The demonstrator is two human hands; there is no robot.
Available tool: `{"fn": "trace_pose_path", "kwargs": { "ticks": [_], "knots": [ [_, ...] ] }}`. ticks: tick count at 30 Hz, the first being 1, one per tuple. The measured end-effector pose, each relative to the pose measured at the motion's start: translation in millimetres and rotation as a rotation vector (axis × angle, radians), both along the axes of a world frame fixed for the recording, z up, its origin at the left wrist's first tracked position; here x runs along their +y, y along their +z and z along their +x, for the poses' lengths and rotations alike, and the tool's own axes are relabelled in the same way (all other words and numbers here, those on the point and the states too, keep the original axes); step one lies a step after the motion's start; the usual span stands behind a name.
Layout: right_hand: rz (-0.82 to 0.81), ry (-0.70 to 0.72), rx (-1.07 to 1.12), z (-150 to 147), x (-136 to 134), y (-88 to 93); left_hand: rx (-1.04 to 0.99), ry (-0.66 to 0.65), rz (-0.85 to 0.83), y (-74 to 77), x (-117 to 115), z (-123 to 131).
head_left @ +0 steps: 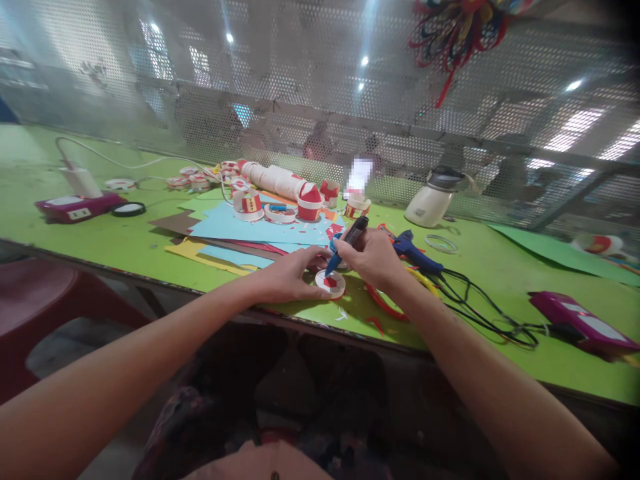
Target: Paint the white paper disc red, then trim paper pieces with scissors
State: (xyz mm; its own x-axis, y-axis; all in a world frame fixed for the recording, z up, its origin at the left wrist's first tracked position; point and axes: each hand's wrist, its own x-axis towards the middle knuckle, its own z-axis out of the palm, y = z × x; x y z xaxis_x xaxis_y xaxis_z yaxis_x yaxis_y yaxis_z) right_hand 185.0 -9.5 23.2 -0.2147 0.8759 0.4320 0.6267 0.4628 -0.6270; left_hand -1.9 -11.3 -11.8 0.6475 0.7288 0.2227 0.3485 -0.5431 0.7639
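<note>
Slippage looks the risk: just left of the blue glue gun [415, 252], the left hand [287, 273] only lightly pinches the small paper ring [331, 283] while the right hand [373, 257], closed round a marker [347, 243], presses on it, so the line may smear.

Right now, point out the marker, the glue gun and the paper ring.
marker [356, 231], head view, its dark upper end.
glue gun [409, 248], head view, its blue body.
paper ring [341, 289], head view, its white rim.

Tilted pen [356, 231] on flat, perhaps paper, ring [337, 288]
</note>
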Motion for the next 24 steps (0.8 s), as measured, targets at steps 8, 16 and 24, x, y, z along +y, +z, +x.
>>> {"fn": "trace_pose_path", "kwargs": {
  "ticks": [8, 16, 24],
  "knots": [
    [0.038, -0.008, 0.051, -1.1, -1.5, -1.4, 0.032, 0.031, -0.003, 1.0, -0.4, -0.7],
    [0.057, -0.065, 0.176, 2.7, 2.6, -3.4, 0.018, 0.008, 0.001, 0.8, 0.2, 1.1],
    [0.076, -0.097, 0.091, 2.7, 3.5, -3.2, 0.034, 0.018, -0.004, 4.4, -2.6, 0.6]
  ]
}}
